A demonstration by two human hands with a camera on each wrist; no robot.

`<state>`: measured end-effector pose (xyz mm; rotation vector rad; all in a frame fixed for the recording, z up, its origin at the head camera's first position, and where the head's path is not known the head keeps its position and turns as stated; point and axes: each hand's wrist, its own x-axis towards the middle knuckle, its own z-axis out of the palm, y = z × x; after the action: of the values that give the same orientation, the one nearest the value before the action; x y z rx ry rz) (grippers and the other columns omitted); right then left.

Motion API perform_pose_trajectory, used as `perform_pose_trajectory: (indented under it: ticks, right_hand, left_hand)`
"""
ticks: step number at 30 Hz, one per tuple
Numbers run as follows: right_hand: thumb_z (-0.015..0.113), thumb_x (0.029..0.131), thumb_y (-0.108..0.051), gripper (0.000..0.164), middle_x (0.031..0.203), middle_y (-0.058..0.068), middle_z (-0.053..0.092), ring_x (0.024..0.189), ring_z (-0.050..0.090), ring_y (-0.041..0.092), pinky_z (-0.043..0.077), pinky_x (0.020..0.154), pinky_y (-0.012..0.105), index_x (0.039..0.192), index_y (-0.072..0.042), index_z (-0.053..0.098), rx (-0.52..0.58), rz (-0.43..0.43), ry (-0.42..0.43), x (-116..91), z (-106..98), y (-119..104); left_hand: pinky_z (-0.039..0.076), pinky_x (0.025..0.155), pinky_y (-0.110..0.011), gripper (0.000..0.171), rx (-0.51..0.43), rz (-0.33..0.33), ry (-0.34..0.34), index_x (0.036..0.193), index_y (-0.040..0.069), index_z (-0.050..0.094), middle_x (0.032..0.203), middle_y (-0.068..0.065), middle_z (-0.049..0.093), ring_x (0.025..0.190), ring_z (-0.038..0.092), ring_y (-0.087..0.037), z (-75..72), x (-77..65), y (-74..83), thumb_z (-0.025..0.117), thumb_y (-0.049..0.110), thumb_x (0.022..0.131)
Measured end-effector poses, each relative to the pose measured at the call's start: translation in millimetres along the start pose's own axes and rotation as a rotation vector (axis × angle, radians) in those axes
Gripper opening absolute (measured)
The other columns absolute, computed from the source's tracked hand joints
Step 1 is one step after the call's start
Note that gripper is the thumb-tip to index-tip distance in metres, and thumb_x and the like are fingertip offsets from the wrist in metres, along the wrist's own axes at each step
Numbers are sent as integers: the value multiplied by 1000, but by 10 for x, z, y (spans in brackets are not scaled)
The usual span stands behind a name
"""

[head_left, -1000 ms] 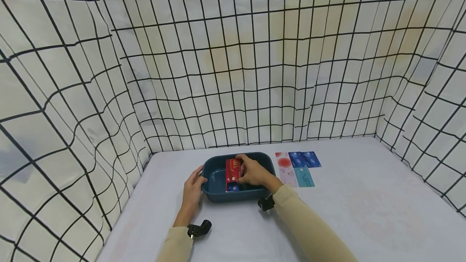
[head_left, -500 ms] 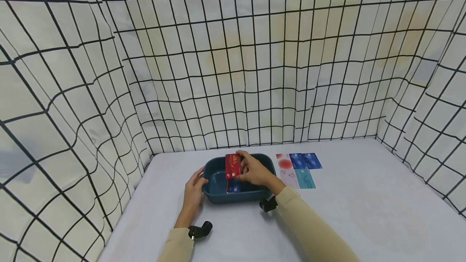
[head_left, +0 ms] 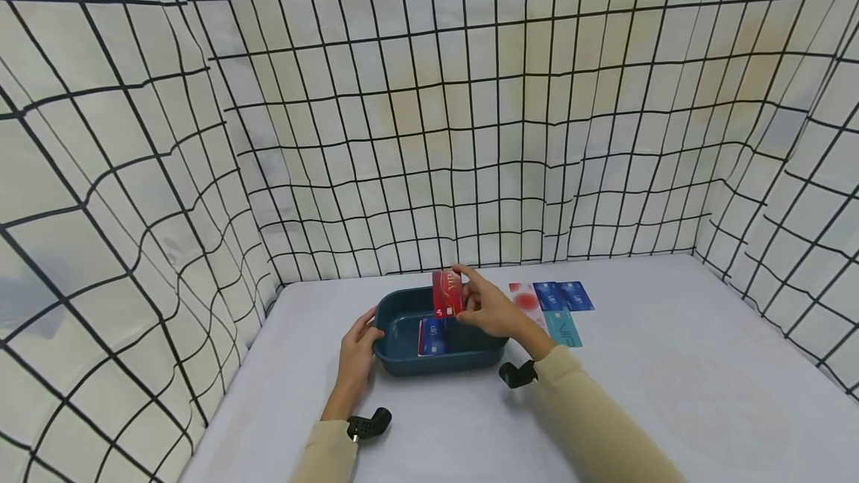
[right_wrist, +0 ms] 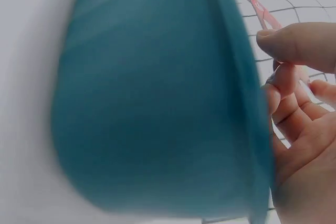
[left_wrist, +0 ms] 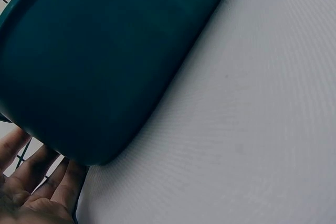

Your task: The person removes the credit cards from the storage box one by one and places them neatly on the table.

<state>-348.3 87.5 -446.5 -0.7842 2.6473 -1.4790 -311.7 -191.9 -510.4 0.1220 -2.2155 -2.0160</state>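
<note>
My right hand (head_left: 488, 307) pinches a red VIP card (head_left: 447, 294) by its right edge, raised over the back half of a dark teal plastic basin (head_left: 439, 364). A sliver of that red card (right_wrist: 258, 10) shows past the thumb in the right wrist view. At the basin's left end, my left hand (head_left: 356, 345) holds the rim with the thumb over it; its fingers (left_wrist: 65, 184) lie along the outer end wall. Blue VIP cards (head_left: 432, 338) lie in the basin below the red card; how many are stacked I cannot tell.
Right of the basin, several cards lie flat on the white table (head_left: 671, 364): a pink-and-red card (head_left: 525, 298), two blue cards (head_left: 549, 296) and a teal VIP card (head_left: 562, 328). Black grid netting (head_left: 470, 133) over white sheeting encloses the back and sides.
The red card has risen off the blue cards and shifted right with my right hand, uncovering more of the blue card. My left hand stays at the basin's rim.
</note>
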Motion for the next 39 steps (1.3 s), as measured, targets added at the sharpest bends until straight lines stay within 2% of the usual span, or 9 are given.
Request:
perform_pose_trajectory:
  ticks: [6,15,22,31,39]
  right_hand:
    - [73,89,-2,89,101,10,60,75,55,17,52,69,24,161,-22,25,34,6,17,-170,-222,21]
    - [72,91,-4,89,106,13,58,77,55,18,52,70,25,163,-20,22,3,34,63,-445,-581,44]
    - [72,90,0,93,106,17,58,73,53,18,52,66,24,164,-16,19,-14,49,73,-649,-835,224]
    - [72,91,-3,90,105,16,57,74,51,17,50,65,24,164,-15,19,-33,116,68,-862,-1065,534]
    - [72,92,-5,90,111,17,58,85,53,21,50,69,24,164,-12,18,-71,145,84,-1015,-1206,731]
  left_hand:
    - [34,119,-56,54,6,-1,7,151,14,50,153,-18,52,142,49,-35,-4,-1,-2,50,9,98]
    - [31,121,-56,54,-2,0,-5,152,14,49,156,-17,49,144,46,-35,-2,-9,2,50,10,99]
    - [30,121,-56,54,3,-8,-4,153,15,48,155,-18,50,144,46,-36,11,-22,15,50,12,99]
    - [32,120,-56,53,12,-7,3,152,15,48,156,-18,49,144,47,-37,19,-21,16,49,11,99]
    - [33,119,-56,54,8,-12,5,152,15,48,154,-18,50,142,48,-36,15,-9,11,49,10,98]
